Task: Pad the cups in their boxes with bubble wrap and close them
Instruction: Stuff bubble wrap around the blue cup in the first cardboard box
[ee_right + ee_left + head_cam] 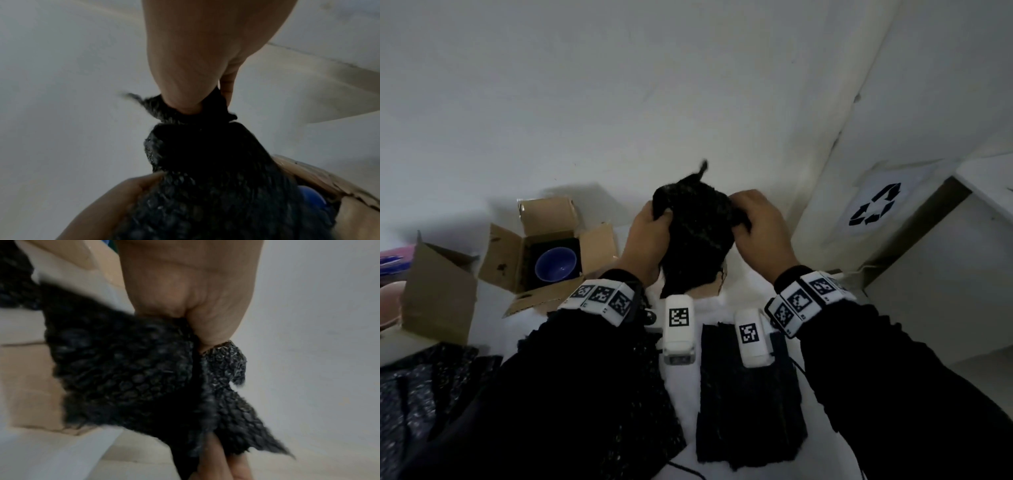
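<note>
Head view: a sheet of black bubble wrap [697,236] is held up above the white table [688,373], gripped at one upper corner by the left hand [645,240] and at the other by the right hand [760,229]. Its lower edge hangs over a cardboard box [717,286] that is almost wholly hidden behind it; whether a cup sits inside cannot be told. To the left stands an open box [544,257], flaps spread, with a blue cup [555,264] upright on dark padding. A further open carton [438,291] stands at the far left, and flat black sheets [750,401] lie on the near table.

Left wrist view: the wrap [127,369] is seen bunched and clenched inside the left fist [191,293]. The picture is blurred. A torn, ragged edge is noted; under a hard pull the sheet could tear further.

Right wrist view: a twisted corner of the wrap [197,146] is pinched between thumb and fingers of the right hand [197,68]. The blue cup [310,198] is glimpsed past the sheet, inside its box.

Risks judged: because the target box is screened by the hanging sheet, the wrap could be lowered off-centre and snag a flap. An over-bunched wad could stand proud and keep the flaps from closing. A sweeping left forearm could knock the open box beside it.
</note>
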Demonstrator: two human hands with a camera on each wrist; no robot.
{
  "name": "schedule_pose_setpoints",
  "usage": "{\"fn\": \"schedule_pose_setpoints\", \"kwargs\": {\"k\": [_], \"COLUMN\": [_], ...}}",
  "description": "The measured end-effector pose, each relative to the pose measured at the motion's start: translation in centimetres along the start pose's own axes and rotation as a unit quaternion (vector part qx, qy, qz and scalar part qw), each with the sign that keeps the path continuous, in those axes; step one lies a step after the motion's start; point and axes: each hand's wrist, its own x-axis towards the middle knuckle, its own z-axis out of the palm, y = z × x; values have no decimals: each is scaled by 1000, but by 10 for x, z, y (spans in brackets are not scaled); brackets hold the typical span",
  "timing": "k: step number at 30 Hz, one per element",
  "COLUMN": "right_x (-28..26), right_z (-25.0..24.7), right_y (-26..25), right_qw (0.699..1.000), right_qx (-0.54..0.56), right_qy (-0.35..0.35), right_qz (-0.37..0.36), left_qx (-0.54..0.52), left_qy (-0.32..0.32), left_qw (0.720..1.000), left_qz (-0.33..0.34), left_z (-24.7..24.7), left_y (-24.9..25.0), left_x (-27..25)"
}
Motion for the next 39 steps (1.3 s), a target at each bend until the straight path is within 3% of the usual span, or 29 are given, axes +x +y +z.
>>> {"fn": "schedule_pose_setpoints", "kwargs": {"k": [3, 6, 8, 11, 13, 15, 17, 20, 23, 26, 29, 33, 36, 39], "right_x": [0, 8, 18, 33, 36, 35, 27, 9, -8, -14, -12, -7, -8, -11], "right_z": [15, 19, 17, 11, 12, 16, 25, 42, 60, 69, 71, 69, 70, 68], "right_y": [-2, 9, 15, 17, 13, 5, 5, 27, 50, 51, 49, 49, 48, 54], "right_qw": [992, 980, 978, 980, 974, 970, 971, 983, 971, 937, 921, 911, 899, 896], "right_qx": [81, 133, 127, 93, 35, -18, -65, -121, -179, -225, -250, -271, -304, -341], "right_qy": [-72, -31, 22, 154, 223, 238, 209, 63, -135, -262, -295, -304, -304, -273], "right_qz": [71, 144, 162, 86, 13, -49, -96, -124, -83, -54, -41, -60, -86, -84], "left_qx": [-29, -12, 111, 301, 291, 256, 249, 345, 476, 566, 597, 656, 645, 663], "left_qy": [-43, -101, -115, 6, 72, 100, 84, -40, -174, -214, -216, -227, -229, -184], "left_qw": [997, 994, 987, 943, 929, 920, 914, 894, 834, 770, 746, 687, 689, 679], "left_qz": [-49, -36, 13, 139, 216, 278, 308, 282, 217, 201, 204, 215, 238, 257], "left_z": [2, -10, -23, -33, -30, -25, -22, -24, -32, -35, -32, -27, -25, -26], "left_y": [6, 0, -8, -15, -12, -9, -11, -34, -64, -77, -76, -79, -83, -82], "left_x": [2, 12, 23, 43, 51, 57, 61, 66, 64, 62, 63, 62, 61, 57]}}
